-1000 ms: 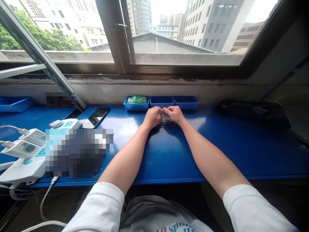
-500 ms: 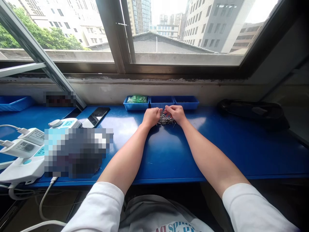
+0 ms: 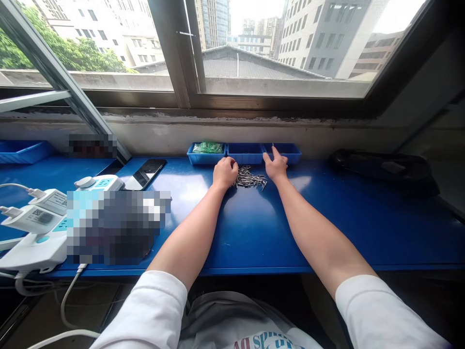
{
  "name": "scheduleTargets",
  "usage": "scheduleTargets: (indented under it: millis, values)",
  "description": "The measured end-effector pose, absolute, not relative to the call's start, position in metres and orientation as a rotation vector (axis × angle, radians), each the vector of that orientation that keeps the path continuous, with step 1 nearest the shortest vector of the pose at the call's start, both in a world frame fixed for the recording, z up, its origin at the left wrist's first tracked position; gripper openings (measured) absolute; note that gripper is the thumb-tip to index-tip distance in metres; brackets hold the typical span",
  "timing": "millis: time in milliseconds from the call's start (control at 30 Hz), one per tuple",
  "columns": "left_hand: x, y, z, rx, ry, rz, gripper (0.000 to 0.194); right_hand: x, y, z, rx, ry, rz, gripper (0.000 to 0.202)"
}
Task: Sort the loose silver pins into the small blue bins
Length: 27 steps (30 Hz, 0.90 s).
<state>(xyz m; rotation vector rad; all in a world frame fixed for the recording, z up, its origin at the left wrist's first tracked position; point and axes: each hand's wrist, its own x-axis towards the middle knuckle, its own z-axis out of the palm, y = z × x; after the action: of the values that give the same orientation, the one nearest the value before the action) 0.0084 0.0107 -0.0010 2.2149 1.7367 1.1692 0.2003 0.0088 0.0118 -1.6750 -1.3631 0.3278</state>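
While the left hand [image 3: 225, 173] sits curled into a loose fist on the blue bench [image 3: 254, 228], knuckles up and touching the near-left edge of a heap of small metal pins [image 3: 249, 177], the right hand [image 3: 276, 166] is out over the front rim of the rightmost blue tray [image 3: 285, 152], fingers spread and pointing forward. From here I cannot tell whether that fist has any pins pinched inside it, and I see nothing gripped in the right hand. The pins lie loose on the bench between the two hands, just right of the left fist and just left of the right wrist, spilling a little toward the person. Straight ahead of the pile is the middle blue tray [image 3: 245, 152], and ahead of the left hand a third tray [image 3: 206, 154] holds something green in clear wrap. Well off to the left of the left arm lie a dark phone [image 3: 145, 173] and white power strips [image 3: 39, 228] with plugs in them. Far to the right of the right hand, a black object [image 3: 381, 167] rests on the bench by the wall.
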Motion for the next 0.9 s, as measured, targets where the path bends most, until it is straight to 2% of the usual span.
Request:
scheduleTargets:
  millis: [167,300,467,633,900]
  values:
    - [0.009,0.009,0.000,2.247,1.681,1.227,0.020,0.202,0.012,0.006,-1.625,-1.444,0.316,0.064]
    - [0.009,0.008,0.000,2.221,1.700,1.220,0.019,0.202,0.014,0.003,-1.466,-1.378,0.208,0.046]
    - [0.009,0.009,-0.001,2.225,1.671,1.245,0.018,0.195,0.009,0.003,-1.411,-1.653,0.363,0.019]
    - [0.010,0.008,0.000,2.253,1.607,1.308,0.018,0.187,0.008,-0.002,-1.441,-2.019,0.313,0.022]
    - [0.010,0.009,-0.001,2.275,1.595,1.300,0.017,0.186,0.007,-0.001,-1.459,-2.052,0.342,0.012]
